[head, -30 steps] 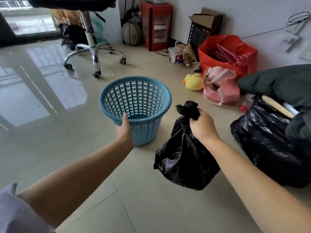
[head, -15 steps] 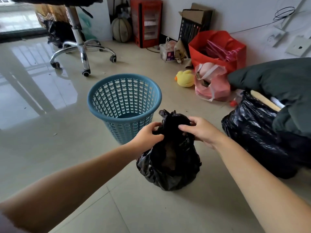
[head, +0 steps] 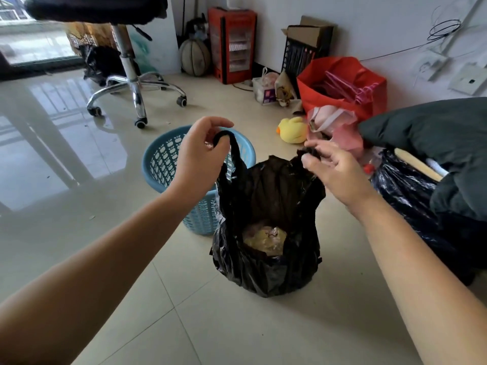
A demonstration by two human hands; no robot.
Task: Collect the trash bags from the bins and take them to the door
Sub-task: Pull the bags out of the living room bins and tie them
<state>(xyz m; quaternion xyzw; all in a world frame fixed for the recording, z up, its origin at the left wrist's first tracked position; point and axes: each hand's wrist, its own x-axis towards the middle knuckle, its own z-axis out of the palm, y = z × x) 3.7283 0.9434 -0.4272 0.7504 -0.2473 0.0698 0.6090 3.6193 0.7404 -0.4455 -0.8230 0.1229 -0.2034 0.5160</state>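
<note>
Floor: pale glossy tiles (head: 237, 330) underfoot.
Trash bag: small black trash bag (head: 266, 270) stands on the tiles between both forearms, mouth pulled open, crumpled yellowish waste visible at the bottom.
Left hand: left hand (head: 200, 156) is raised over the bag's left side, fingers curled round the left handle loop (head: 232, 146), which is drawn up taut.
Right hand: right hand (head: 334, 172) pinches the bag's right handle tip (head: 308, 151) between thumb and fingertips; the other fingers are loosely spread.
Bin: blue perforated plastic bin (head: 163, 164) stands just behind the bag to the left, touching or nearly touching it.
Right side: larger black sack (head: 405, 196) with a dark pillow (head: 432, 127) on top.
Further back: yellow duck toy (head: 292, 130), pink bag (head: 340, 127), red bag (head: 342, 83).
Far wall: office chair base (head: 134, 85), basketball (head: 195, 57), red cabinet (head: 232, 43).
</note>
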